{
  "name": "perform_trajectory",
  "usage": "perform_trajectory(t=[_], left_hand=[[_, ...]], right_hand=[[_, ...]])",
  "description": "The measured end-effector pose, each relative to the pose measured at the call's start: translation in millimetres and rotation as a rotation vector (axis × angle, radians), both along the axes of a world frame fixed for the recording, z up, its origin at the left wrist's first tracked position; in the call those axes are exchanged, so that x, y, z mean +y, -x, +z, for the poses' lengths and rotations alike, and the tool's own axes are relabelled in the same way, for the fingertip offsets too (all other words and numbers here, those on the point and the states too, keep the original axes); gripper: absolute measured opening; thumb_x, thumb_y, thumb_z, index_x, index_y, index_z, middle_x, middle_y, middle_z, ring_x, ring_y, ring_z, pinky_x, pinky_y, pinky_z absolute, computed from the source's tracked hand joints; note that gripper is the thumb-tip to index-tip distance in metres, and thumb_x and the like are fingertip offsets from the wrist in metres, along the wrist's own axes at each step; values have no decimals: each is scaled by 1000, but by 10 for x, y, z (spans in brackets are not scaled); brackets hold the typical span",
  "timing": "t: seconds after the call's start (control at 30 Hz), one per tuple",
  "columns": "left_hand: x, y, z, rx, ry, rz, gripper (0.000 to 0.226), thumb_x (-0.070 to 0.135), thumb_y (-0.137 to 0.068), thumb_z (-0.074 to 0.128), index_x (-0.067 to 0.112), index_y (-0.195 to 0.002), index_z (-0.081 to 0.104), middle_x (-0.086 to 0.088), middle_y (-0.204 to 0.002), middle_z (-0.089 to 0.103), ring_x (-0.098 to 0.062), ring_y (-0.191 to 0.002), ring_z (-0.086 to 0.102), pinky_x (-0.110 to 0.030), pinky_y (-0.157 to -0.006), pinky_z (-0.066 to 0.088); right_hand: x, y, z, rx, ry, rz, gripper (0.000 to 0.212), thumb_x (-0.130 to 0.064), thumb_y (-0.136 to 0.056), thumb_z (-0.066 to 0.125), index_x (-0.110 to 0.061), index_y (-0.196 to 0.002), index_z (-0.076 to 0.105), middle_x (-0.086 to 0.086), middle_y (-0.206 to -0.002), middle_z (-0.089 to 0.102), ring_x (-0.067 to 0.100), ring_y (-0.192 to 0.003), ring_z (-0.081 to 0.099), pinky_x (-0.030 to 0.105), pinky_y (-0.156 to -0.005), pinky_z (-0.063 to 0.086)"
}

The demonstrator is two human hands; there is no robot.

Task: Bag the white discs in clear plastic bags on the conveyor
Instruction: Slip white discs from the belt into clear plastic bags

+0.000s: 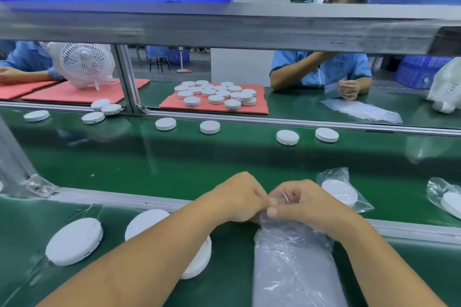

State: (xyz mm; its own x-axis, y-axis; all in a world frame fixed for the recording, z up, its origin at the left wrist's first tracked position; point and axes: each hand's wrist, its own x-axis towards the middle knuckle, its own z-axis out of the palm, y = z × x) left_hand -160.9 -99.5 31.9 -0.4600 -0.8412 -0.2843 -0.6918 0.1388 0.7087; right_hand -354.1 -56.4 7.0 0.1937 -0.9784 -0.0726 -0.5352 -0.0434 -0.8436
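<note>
Inspector: White discs (pixel 74 241) lie flat on the green tabletop (pixel 30 209) at seven o'clock, one clear of the left forearm and a second partly under it, placed within reach for bagging. State of each grip?

Assessor: Left hand (pixel 240 197) and right hand (pixel 305 203) meet at centre, fingertips pinching the mouth of a clear plastic bag (pixel 296 227). My judgement: they are parting its thin film to open it. The stack of bags (pixel 294 266) runs toward five o'clock, glossy and creased.

Inspector: Finished work?

Assessor: Two bagged discs (pixel 340 192) rest at two to three o'clock on the conveyor (pixel 174 157), film loosely crumpled around smooth, round matte shells.

Inspector: Further out?

Assessor: Unbagged discs (pixel 209 127) sit spaced along the belt's far edge at twelve o'clock. Beyond, more are laid out on a red mat (pixel 262 107); another worker (pixel 321 71) handles film at one o'clock.
</note>
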Motion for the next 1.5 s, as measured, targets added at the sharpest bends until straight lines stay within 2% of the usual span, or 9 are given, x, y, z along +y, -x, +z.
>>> perform_trajectory(t=[0.2,0.33,0.5,0.6,0.73,0.9,1.03,1.2,1.5], left_hand=[[-167,-247,34,154,152,108,47,43,-97,70,18,-57,72,7,-57,72,-10,-58,73,-29,-72,60],[-251,-381,63,110,251,70,44,44,-92,76,19,-57,71,7,-56,70,-6,-55,69,-28,-65,56],[-277,-494,85,160,275,81,39,55,-82,80,21,-67,75,3,-62,72,-6,-56,66,-35,-67,60],[-292,-632,81,366,102,225,46,59,-74,84,16,-66,72,-5,-68,75,-15,-61,71,-33,-64,63],[-334,-854,44,509,-9,296,30,30,-95,75,4,-79,77,-13,-80,79,-30,-72,78,-37,-69,66],[-390,-1110,1,536,67,435,20,23,-90,81,5,-83,80,-10,-84,81,-23,-71,79,-33,-65,65],[-406,-1216,-16,468,89,444,24,32,-81,89,14,-68,80,-13,-74,77,-22,-67,72,-36,-66,65],[-359,-1248,-50,479,29,517,45,50,-97,66,19,-69,80,1,-71,79,-22,-65,77,-35,-66,61],[-332,-1141,-131,577,39,461,19,19,-87,84,7,-74,77,-16,-79,79,-30,-71,80,-34,-61,64]], right_hand=[[75,-27,27,67,-224,71,45,-49,-58,89,-20,-89,75,-5,-73,73,8,-57,62,23,-59,48],[70,-83,140,3,-101,-33,88,-80,-46,83,-33,-119,69,-15,-104,76,0,-91,73,25,-85,56],[-103,-361,154,-113,235,-145,13,-39,-81,79,-27,-85,77,-1,-79,77,13,-72,72,46,-77,62],[-189,-546,136,-243,248,-250,17,-19,-93,72,-23,-77,76,4,-67,75,15,-58,69,41,-66,61],[-240,-770,231,-294,200,-353,28,-36,-93,71,-17,-72,75,1,-65,74,14,-55,69,42,-65,62],[93,-1240,231,247,-4,-22,71,-91,-62,54,-25,-81,70,-18,-71,70,3,-61,62,34,-61,54],[307,-1513,133,529,27,101,71,-92,-46,56,-29,-77,62,-14,-81,61,2,-73,55,32,-59,44],[356,-1452,161,372,8,56,52,-78,-58,63,-37,-90,70,-15,-81,69,2,-75,60,33,-71,56],[290,-1135,253,-34,-5,-73,30,-30,-68,91,-34,-90,71,-6,-84,74,5,-64,63,28,-60,52]])
